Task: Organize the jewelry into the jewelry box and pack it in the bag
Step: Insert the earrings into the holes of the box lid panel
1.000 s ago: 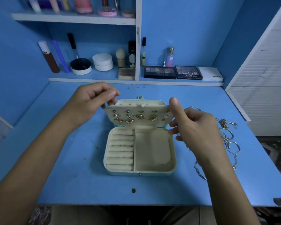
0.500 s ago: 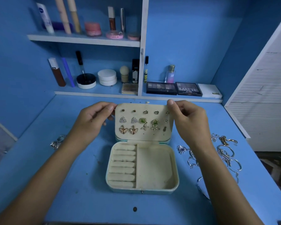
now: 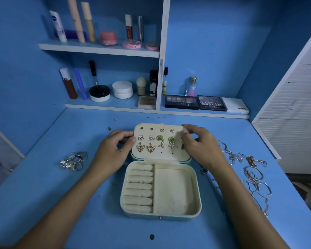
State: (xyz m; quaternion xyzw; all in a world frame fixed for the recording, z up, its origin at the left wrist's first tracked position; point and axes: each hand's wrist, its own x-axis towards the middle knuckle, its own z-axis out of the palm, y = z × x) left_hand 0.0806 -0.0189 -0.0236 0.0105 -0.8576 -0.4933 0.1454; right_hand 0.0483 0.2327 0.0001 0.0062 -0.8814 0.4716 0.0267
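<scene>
shelf cosmetics above the blue table

upper shelf (image 3: pixel 99 48): white tube (image 3: pixel 58 26), two tall beige tubes (image 3: pixel 76 18), pink jar (image 3: pixel 108 37), lip gloss (image 3: pixel 128 26), two flat pink compacts (image 3: pixel 131 44).
lower shelf (image 3: pixel 111 106): brown bottle with white cap (image 3: pixel 68 83), blue stick (image 3: pixel 80 83), black-lidded pot (image 3: pixel 99 93), white jar (image 3: pixel 122 89), round-headed brush (image 3: pixel 141 86), perfume bottle (image 3: pixel 192 86), two dark eyeshadow palettes (image 3: pixel 181 102), one marked "matte" (image 3: pixel 212 103), white palette (image 3: pixel 236 105).
right: white slatted door (image 3: pixel 298 112).

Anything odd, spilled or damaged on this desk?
Nothing damaged. Rings lie heaped left of the open jewelry box, chains and bracelets sprawl tangled to its right; dark specks dot the desk.
</scene>
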